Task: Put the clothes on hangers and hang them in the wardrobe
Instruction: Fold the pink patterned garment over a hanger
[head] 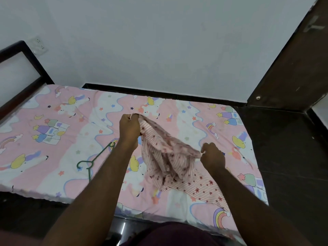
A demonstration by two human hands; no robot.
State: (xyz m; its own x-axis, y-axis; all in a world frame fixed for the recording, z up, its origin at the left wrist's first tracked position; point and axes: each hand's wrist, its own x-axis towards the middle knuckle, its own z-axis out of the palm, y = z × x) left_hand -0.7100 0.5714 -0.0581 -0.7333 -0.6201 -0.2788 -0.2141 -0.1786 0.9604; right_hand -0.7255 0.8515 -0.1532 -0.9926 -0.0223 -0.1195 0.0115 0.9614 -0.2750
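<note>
The striped garment (170, 157) hangs between my left hand (129, 129) and right hand (212, 156), both pinching its edge above the bed (53, 121), hem trailing. I'd find the neckline before reaching left for the green hanger (94, 159).

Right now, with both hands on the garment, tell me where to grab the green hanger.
Take the green hanger at its hook neck, coming from above with the left hand. It lies flat on the bedsheet left of the striped garment, hook toward you, one arm running under the left forearm.
</note>
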